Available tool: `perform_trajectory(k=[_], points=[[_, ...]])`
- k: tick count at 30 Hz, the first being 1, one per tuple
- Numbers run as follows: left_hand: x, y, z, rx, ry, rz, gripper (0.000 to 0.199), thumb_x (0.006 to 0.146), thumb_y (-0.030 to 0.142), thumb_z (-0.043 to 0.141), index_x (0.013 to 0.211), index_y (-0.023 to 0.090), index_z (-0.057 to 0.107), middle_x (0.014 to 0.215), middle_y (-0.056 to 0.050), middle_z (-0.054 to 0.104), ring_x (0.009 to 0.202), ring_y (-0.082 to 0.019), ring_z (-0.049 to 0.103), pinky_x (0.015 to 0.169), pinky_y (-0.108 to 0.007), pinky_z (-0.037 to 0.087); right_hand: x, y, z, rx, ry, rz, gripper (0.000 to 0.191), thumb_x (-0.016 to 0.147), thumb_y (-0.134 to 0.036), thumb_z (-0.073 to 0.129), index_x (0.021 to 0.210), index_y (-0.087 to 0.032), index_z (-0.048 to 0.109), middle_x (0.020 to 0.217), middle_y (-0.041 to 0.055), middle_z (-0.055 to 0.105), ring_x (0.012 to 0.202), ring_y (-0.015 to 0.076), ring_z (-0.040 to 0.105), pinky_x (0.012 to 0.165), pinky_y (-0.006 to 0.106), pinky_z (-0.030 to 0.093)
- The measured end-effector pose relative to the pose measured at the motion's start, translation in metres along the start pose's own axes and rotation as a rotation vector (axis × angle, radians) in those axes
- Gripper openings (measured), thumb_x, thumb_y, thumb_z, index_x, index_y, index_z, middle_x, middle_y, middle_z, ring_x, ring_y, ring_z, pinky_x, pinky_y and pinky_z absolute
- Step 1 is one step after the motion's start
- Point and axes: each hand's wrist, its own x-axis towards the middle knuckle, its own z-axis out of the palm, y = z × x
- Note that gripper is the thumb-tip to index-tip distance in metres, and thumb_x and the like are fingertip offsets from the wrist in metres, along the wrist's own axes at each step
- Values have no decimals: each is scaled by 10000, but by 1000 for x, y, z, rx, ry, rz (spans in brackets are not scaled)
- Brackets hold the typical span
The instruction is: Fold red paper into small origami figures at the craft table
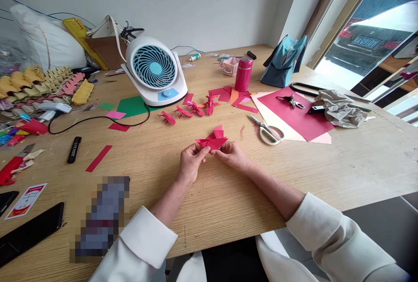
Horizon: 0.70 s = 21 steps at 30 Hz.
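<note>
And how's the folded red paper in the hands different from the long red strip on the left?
The folded paper has pointy, layered parts, but the strip is flat and narrow. The left hand and right hand hold the folded paper, while the strip lies untouched on the table. Both are red.

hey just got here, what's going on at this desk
A person is holding a folded red paper piece over the wooden desk, with the left hand and right hand both pinching its near edge. Beyond it, four small red paper figures stand in a row in front of a white fan. Scissors lie off to the right, out of the hands, near a large red sheet.
</note>
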Motion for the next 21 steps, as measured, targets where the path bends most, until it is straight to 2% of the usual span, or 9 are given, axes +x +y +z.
perform_trajectory(k=[10,16,21], points=[[-1,-1,2,-17,19,-26,322,579,340,856,613,131,614,623,21,598,509,-45,432,464,-188,350,4,9,-2,35,-82,-82,441,789,-586,670,792,-145,674,650,-6,569,566,91,425,528,230,325],[0,0,0,-9,34,9,303,586,315,849,608,131,609,610,29,585,497,-41,429,465,-193,339,4,12,-4,16,-73,-69,448,782,-595,673,740,-151,635,598,-32,481,538,84,357,502,237,264],[1,-1,-1,-1,37,19,319,589,321,847,603,133,590,603,33,574,489,-39,424,471,-201,333,4,13,-4,8,-80,-75,463,778,-614,664,744,-154,623,606,-32,464,555,89,354,502,238,253]])
